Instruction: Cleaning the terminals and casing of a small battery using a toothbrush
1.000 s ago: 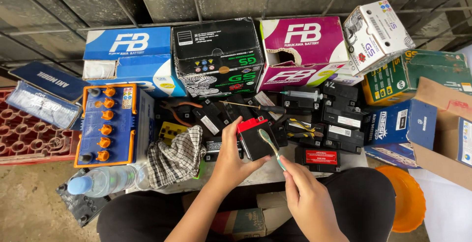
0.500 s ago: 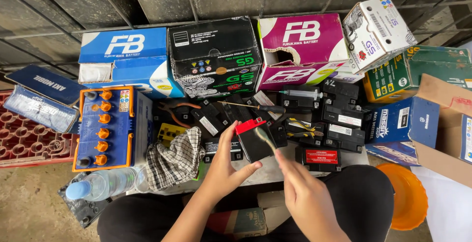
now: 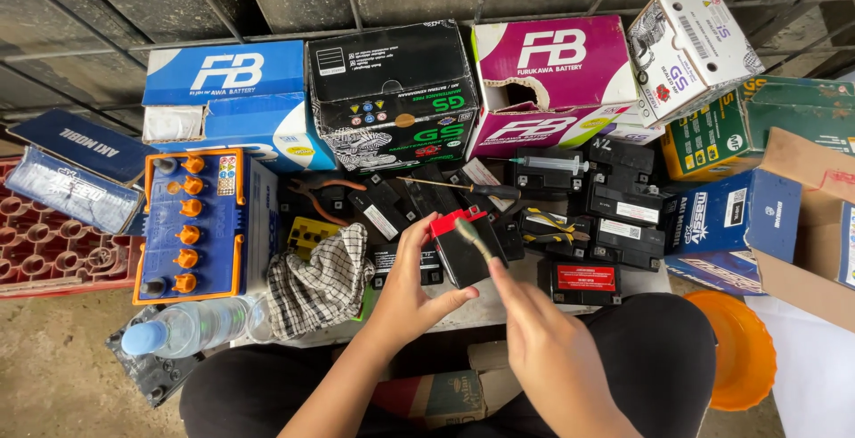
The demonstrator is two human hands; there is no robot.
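Toothbrush (image 3: 474,238) has slid up the left hand's (image 3: 411,291) battery (image 3: 463,251)

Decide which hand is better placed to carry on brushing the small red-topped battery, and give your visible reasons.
The right hand. It grips the toothbrush, whose bristle end lies against the small black battery with a red top. The left hand is wrapped around that battery, steadying it, so it is not free to brush.

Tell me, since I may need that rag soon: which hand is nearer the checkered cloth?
Left. The left hand, gripping the small black battery, sits just beside the checkered cloth; the right hand, with the toothbrush, is farther off.
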